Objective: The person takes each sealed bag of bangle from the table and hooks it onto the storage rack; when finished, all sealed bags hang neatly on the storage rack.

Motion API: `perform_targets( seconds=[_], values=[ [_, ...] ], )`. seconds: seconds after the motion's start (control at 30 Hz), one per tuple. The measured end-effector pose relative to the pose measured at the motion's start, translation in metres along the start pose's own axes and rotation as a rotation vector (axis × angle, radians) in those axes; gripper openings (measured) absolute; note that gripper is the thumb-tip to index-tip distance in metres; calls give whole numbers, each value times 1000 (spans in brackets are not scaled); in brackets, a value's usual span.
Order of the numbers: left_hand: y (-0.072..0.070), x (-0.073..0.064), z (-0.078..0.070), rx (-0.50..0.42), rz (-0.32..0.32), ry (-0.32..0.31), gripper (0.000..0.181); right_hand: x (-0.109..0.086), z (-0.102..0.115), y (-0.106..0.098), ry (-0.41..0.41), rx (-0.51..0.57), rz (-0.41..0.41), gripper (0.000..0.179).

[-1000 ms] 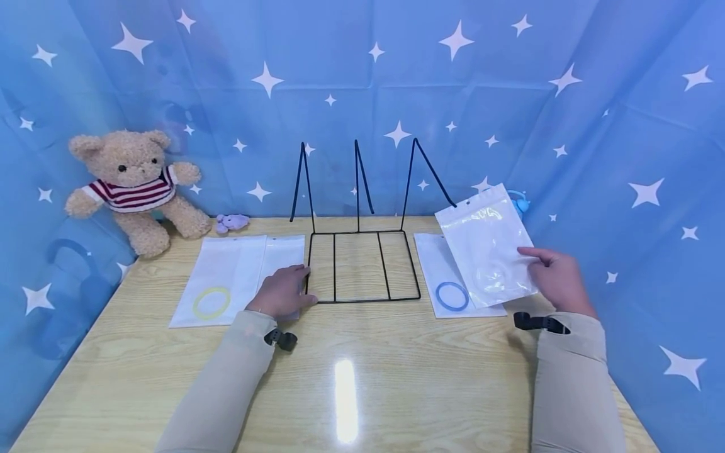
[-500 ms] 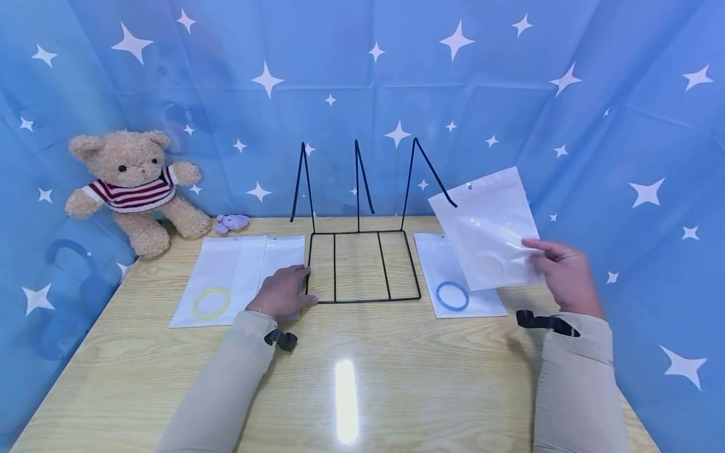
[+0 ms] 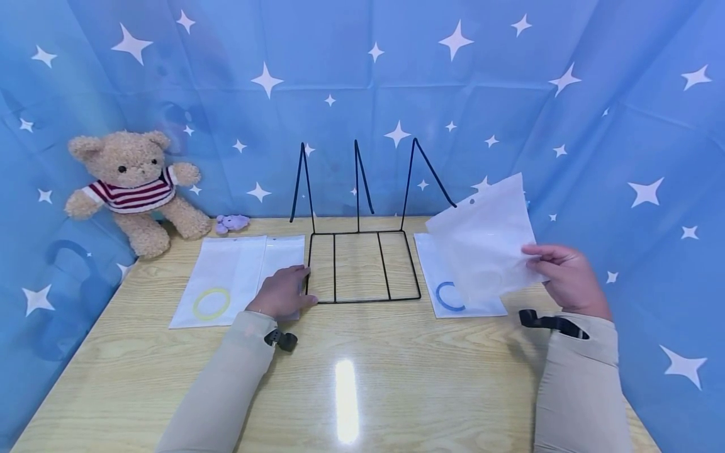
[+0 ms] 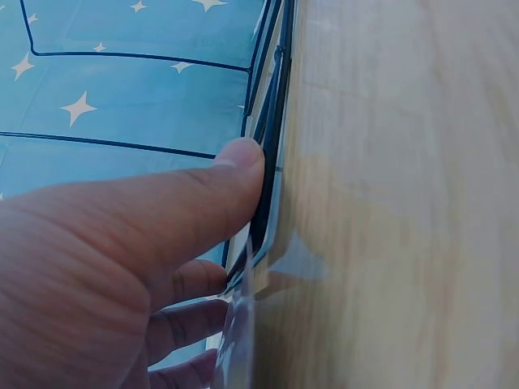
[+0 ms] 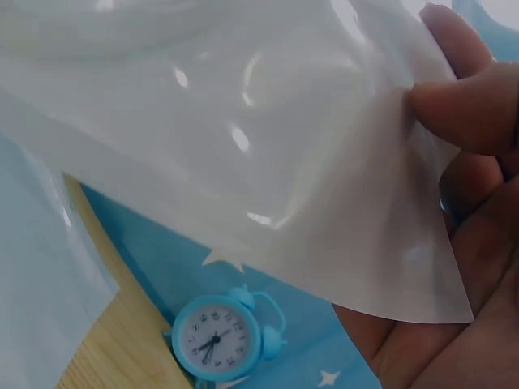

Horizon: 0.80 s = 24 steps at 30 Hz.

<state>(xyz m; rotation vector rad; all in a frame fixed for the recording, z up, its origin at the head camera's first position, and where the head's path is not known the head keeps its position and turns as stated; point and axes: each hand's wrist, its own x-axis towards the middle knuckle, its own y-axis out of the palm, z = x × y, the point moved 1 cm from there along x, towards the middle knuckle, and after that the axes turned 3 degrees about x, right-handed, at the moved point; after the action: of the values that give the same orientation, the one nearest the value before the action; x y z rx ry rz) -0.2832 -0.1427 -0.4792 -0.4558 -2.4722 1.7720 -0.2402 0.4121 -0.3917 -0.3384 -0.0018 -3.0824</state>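
Observation:
A black wire rack (image 3: 387,264) with three upright hooked arms stands mid-table. My left hand (image 3: 281,291) holds its front left corner, the thumb on the front bar in the left wrist view. A white plastic zip bag (image 3: 498,233) is pinched by its right edge between the thumb and fingers of my right hand (image 3: 572,280). A faint ring shape shows inside this bag. Its hang hole is close to the tip of the rack's right arm; I cannot tell whether they touch. Beneath it lies another white bag (image 3: 427,261) with a blue ring (image 3: 444,297), partly covered.
Two flat white bags lie left of the rack, one with a yellow ring (image 3: 212,303). A teddy bear (image 3: 134,189) and a small purple toy (image 3: 231,223) sit at the back left. A blue alarm clock (image 5: 216,339) shows behind the held bag.
My right hand has shifted slightly to the right, and the held bag has lifted, then dipped and turned, covering part of the blue ring. My left hand and the rack have stayed put.

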Motion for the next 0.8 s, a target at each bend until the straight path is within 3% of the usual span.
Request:
perform_targets(
  seconds=[0.17,0.3,0.8],
  values=[
    [0,0,0,7,-1,10,82,-2,3,6,-59,172,111,45],
    [-1,-1,0,8,-1,10,82,-3,7,13,-107,232,168,49],
    [-2,-2,-2,15,4,1,81,-1,12,30,-140,182,216,51]
  ],
)
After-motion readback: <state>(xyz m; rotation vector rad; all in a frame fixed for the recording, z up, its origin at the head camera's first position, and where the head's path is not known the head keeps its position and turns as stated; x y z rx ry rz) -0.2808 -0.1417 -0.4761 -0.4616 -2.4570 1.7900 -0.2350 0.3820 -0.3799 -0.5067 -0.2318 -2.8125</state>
